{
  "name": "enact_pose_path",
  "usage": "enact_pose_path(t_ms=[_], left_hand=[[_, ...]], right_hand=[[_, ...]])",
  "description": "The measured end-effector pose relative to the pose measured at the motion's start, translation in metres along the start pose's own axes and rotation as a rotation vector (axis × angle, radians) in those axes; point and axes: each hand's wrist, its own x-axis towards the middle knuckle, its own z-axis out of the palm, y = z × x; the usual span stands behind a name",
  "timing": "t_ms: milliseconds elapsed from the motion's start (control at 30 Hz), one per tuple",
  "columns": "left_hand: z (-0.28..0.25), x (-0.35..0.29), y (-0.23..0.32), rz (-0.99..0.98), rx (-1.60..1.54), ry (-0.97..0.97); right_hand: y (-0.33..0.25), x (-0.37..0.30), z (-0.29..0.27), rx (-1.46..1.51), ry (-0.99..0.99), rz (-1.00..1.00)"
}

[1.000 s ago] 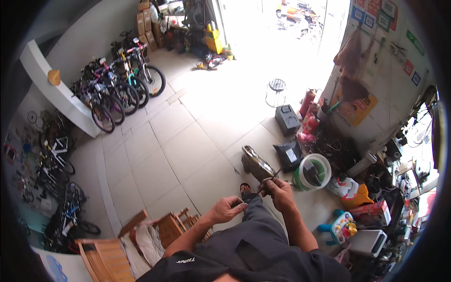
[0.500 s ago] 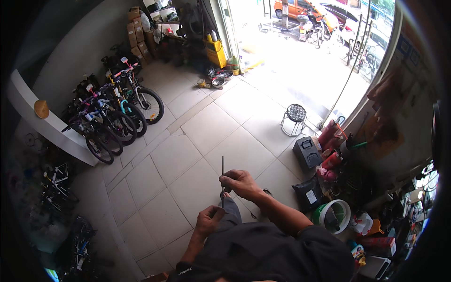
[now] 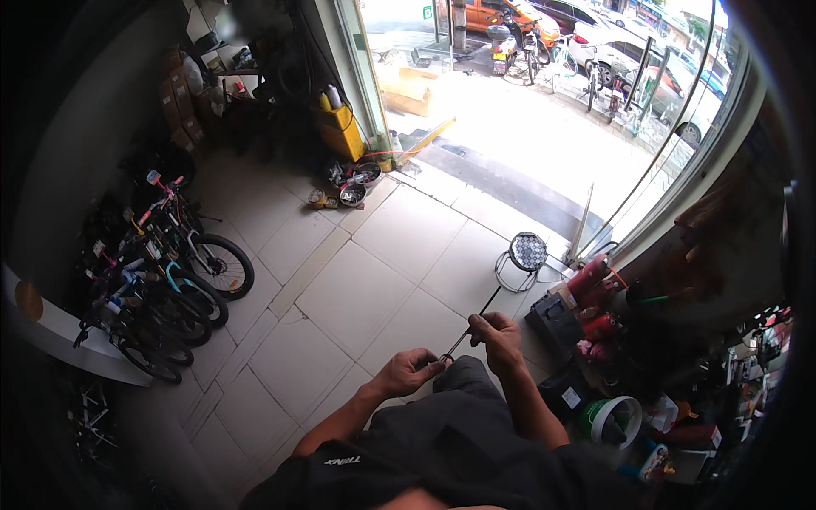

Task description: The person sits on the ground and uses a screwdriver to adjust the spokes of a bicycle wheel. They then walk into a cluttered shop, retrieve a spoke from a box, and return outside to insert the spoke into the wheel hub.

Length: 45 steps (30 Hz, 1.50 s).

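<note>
A thin dark rod point(image 3: 459, 342) slants up to the right in front of my body, pinched in both hands. My right hand point(image 3: 500, 340) is closed round its upper part, and the rod's far end sticks out past the fingers toward the stool. At the lower end, the thumb and fingertips of my left hand point(image 3: 412, 371) are closed on the rod. What exactly sits at that lower tip is too small to make out. My trouser leg point(image 3: 467, 378) lies just below the hands.
A round stool point(image 3: 528, 252) stands ahead, near the glass doorway. Bicycles point(image 3: 183, 276) line the left side. At right are a black case point(image 3: 554, 321), red cylinders point(image 3: 588, 280) and a white-rimmed bucket point(image 3: 627, 422). Small bowls point(image 3: 353, 195) sit by a yellow box point(image 3: 342, 134).
The rod has gone from nearly upright to slanting up to the right. My hands have shifted right in the picture, and the view has turned toward the doorway.
</note>
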Motion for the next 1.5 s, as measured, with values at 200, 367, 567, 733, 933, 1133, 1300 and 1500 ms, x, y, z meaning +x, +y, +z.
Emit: enact_pose_path(t_ms=[200, 367, 567, 733, 933, 1133, 1300, 1500], left_hand=[[-0.085, 0.159, 0.000, -0.028, 0.278, 0.063], [-0.149, 0.279, 0.045, -0.130, 0.278, 0.176], [-0.205, 0.427, 0.076, -0.106, 0.109, 0.222], [-0.249, 0.581, 0.077, -0.068, -0.001, 0.132], [-0.292, 0.788, 0.143, 0.063, 0.064, -0.076], [-0.313, 0.960, 0.240, 0.094, 0.387, -0.358], [-0.318, 1.095, 0.231, 0.242, 0.418, -0.295], [-0.338, 1.230, 0.253, 0.063, 0.286, -0.064]], right_hand=[[-0.014, 0.171, 0.004, 0.098, -0.023, -0.063], [-0.071, 0.330, 0.014, 0.057, -0.208, -0.057], [-0.153, 0.486, 0.023, -0.141, -0.131, -0.030], [-0.183, 0.622, -0.005, -0.185, -0.125, -0.141], [-0.258, 0.752, -0.077, -0.106, 0.103, -0.166], [-0.300, 0.846, -0.149, 0.149, 0.376, -0.220], [-0.310, 0.975, -0.201, 0.205, 0.459, -0.226], [-0.385, 1.157, -0.243, 0.046, 0.244, -0.134]])
